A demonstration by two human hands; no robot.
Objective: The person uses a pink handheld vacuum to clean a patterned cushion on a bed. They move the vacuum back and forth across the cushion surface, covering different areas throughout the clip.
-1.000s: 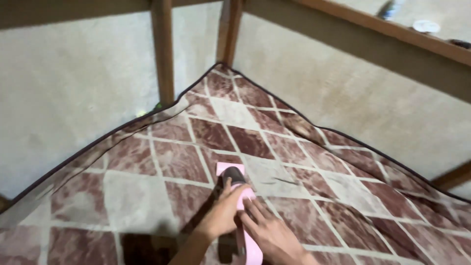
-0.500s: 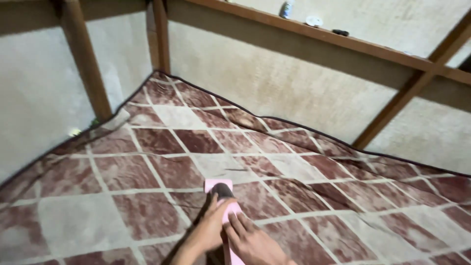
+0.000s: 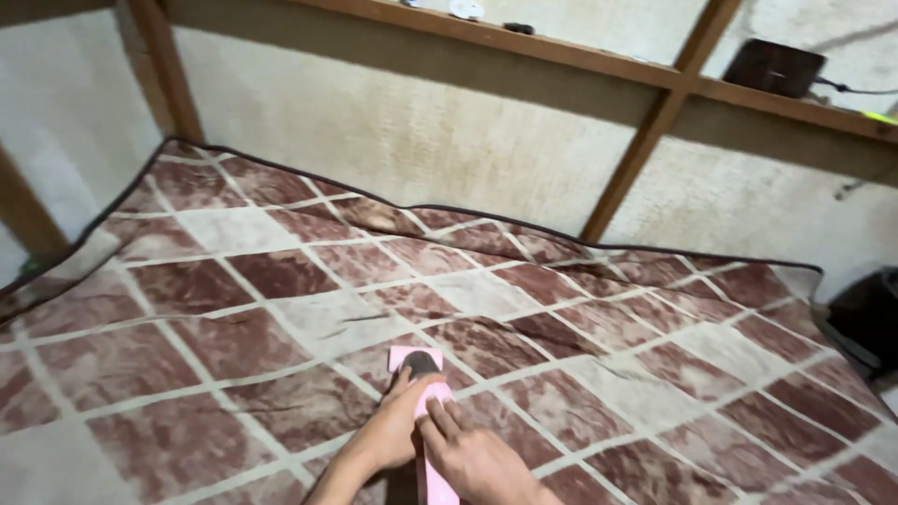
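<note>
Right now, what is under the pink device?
The pink device lies on the brown diamond-patterned blanket. Left hand and right hand cover its lower part, hiding what is beneath there.

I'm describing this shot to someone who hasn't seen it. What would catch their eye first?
The big blanket with maroon and cream diamonds fills most of the view, spread up to the stained wall. Near the bottom centre, the left hand and right hand press together on a pink device with a dark pad at its tip. Above runs a wooden shelf bearing a dark box.
</note>
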